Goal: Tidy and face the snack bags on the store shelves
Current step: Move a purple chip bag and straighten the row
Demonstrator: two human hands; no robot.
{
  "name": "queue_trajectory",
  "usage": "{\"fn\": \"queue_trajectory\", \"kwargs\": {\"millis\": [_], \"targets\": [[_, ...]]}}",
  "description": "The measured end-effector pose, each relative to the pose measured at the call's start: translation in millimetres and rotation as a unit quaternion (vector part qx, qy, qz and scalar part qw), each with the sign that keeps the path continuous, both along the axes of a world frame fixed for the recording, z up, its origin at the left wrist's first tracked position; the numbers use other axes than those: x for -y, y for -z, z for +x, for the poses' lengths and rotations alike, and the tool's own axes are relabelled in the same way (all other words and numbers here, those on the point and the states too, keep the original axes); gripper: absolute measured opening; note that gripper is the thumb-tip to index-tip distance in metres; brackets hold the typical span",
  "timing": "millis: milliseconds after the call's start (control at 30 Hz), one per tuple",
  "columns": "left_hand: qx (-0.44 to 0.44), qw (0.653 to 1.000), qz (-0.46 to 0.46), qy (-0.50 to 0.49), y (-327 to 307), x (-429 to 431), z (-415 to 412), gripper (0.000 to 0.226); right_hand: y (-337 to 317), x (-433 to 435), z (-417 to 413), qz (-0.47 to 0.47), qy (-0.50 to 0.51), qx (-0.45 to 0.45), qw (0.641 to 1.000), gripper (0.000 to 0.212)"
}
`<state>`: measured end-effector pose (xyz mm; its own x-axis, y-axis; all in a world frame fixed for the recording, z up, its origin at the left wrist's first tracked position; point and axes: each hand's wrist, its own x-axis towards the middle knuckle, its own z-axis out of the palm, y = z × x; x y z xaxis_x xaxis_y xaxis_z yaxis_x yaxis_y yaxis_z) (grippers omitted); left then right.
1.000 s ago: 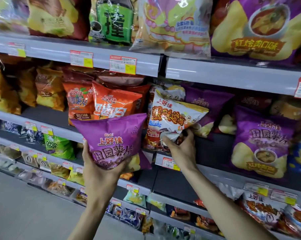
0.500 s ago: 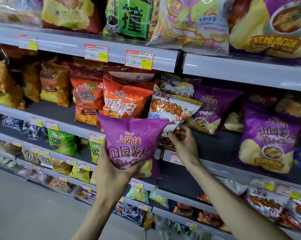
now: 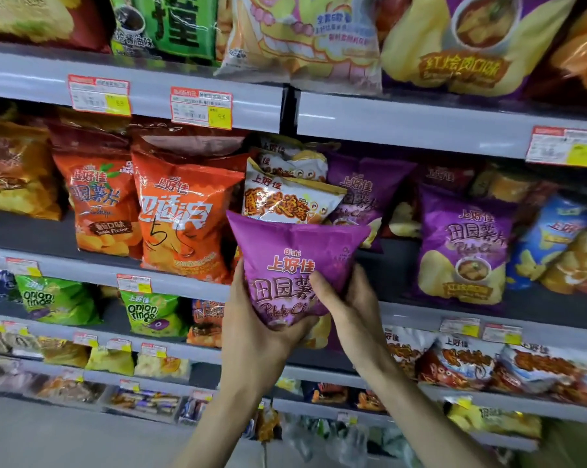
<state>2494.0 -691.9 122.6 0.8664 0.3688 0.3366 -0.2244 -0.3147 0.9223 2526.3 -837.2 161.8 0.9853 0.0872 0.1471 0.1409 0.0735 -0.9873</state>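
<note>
A purple potato-chip bag (image 3: 295, 255) is held upright in front of the middle shelf (image 3: 184, 285). My left hand (image 3: 254, 329) grips its lower left side from below. My right hand (image 3: 349, 305) grips its lower right side, thumb across the front. Right behind it a white bag with orange lettering (image 3: 285, 201) leans tilted on the shelf. An orange bag (image 3: 184, 217) stands to its left. More purple bags stand to the right, one behind (image 3: 366, 194) and one further right (image 3: 464, 244).
The upper shelf (image 3: 403, 119) carries large bags and price tags (image 3: 200, 108). Green onion-ring bags (image 3: 153, 312) and several other snacks fill the lower shelves. A blue bag (image 3: 552, 238) leans at the far right. Grey floor lies bottom left.
My right hand left the white bag on the shelf and took hold of the purple bag. The purple bag moved right and up, now in front of the white bag.
</note>
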Motion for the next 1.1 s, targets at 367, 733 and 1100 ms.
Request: {"fn": "queue_trajectory", "kwargs": {"millis": [367,733,1100], "targets": [[-0.001,0.988,0.140,0.060,-14,59,41,0.153,-23,60,23,-0.010,0.148,0.054,0.987,0.031],[-0.013,0.975,0.185,0.119,-27,74,85,0.131,-24,82,71,-0.080,0.226,0.076,0.968,0.028],[-0.032,0.974,0.190,0.121,-13,77,105,0.125,-4,84,106,-0.210,0.214,-0.006,0.954,0.087]]}}
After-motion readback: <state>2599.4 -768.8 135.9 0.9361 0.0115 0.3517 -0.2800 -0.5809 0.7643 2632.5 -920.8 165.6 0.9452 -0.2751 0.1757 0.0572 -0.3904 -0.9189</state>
